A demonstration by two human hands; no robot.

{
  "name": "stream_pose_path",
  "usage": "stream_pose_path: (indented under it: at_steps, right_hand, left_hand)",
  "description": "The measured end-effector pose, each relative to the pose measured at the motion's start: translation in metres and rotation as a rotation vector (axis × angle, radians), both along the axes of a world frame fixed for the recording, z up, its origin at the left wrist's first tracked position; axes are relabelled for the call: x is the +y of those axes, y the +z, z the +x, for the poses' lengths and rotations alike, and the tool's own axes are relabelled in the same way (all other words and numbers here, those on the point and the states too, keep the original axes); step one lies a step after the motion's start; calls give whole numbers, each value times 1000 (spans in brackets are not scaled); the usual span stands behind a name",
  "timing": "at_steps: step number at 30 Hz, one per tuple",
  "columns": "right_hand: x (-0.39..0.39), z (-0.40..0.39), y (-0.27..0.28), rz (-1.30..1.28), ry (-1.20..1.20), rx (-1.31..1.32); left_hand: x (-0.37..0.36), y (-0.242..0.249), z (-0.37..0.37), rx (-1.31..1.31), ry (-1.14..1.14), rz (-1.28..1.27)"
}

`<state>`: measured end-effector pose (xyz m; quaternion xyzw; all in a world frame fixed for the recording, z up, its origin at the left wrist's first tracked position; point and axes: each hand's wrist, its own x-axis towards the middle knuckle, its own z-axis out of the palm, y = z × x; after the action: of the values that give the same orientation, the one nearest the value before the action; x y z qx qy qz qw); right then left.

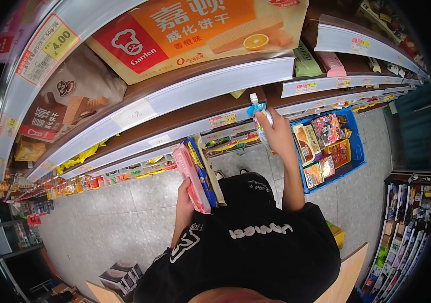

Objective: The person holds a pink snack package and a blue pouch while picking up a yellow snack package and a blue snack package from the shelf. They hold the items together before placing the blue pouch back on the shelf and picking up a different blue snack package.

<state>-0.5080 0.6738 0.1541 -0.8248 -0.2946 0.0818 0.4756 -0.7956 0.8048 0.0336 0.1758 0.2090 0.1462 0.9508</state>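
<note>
My left hand (185, 196) grips a pink snack pack (192, 182), its fingers partly hidden behind it. A blue pack (200, 171) and a cream-coloured pack (212, 177) stand on edge against the pink one, forming one upright stack by my chest. In front of the shelf edge, my right hand (279, 132) is closed round a spout pouch (262, 126) with a white cap pointing up and a light blue top. To the right of that hand, a blue crate (358, 134) on the floor holds several snack packs.
Shelves (215, 81) with price tags curve across the front. A large Garden wafer bag (190, 38) sits on the upper shelf, with a brown wafer bag (69, 98) at left. Black boxes (120, 276) stand on the tiled floor (104, 222). Another stocked rack (397, 237) is at right.
</note>
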Motion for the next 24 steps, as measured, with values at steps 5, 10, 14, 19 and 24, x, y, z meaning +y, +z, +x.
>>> stream_pose_path:
  at_steps: [5,10,14,19,24]
  right_hand:
    - [-1,-2,4,-29,7,-8]
    - [2,7,-38,215,69,165]
    - [2,3,-53,572,199,970]
    - [-1,1,-45,928,588,1596]
    - [-3,1,-46,1184,1041,1901]
  left_hand:
    - [-1,-3,-1,-21,7,-18]
    - [-3,0,2,20,43,-23]
    - [-4,0,3,-26,24,-35]
    - [-2,0,3,-39,21,-24]
    - [-4,1,5,-24,45,-23]
